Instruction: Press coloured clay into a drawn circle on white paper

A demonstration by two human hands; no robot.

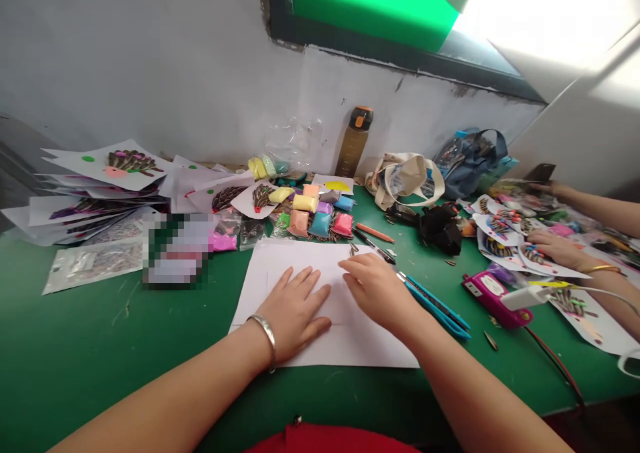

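The person's left hand (293, 313) and right hand (375, 291) lie on a white paper sheet (305, 259) near the tabletop's (100, 353) front edge, their fingers (313, 299) spread and released, grasping nothing.

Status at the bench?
Left hand flat on white paper. Right hand at its edge. Blue box cutter beside right hand.
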